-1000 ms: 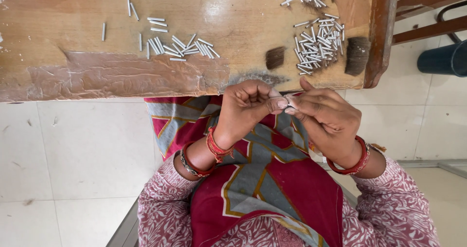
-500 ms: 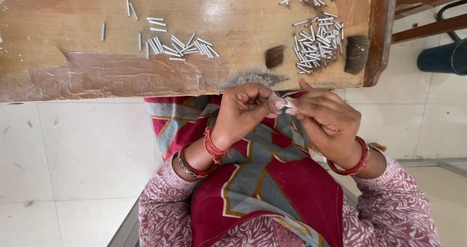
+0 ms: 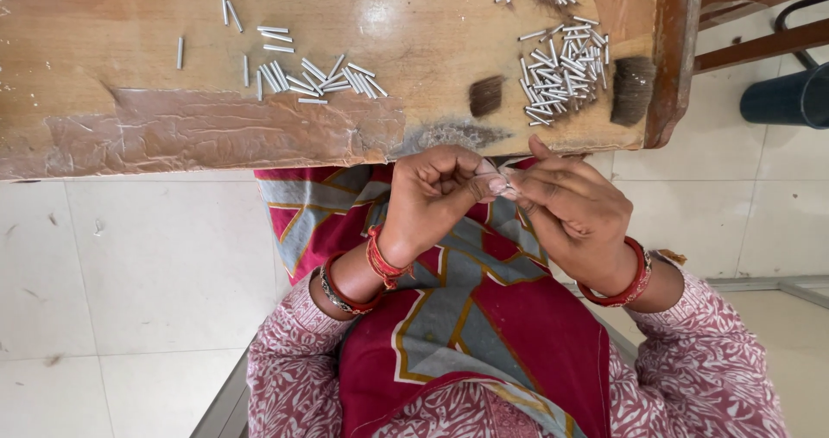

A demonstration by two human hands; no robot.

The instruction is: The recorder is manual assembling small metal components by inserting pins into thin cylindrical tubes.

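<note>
Small pale piece pinched between fingertips of left hand and right hand, both closed on it, held above lap just below surface edge. Metal pins scattered on surface.

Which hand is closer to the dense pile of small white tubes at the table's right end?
Right. The right hand is just below the pile; the left hand is below it, further left.

The left hand was curled into a loose fist, thumb and forefinger pinched together at their tips. The right hand faced it, fingers bent, its fingertips touching the left's. Both wrists were bent inward above the lap.
</note>
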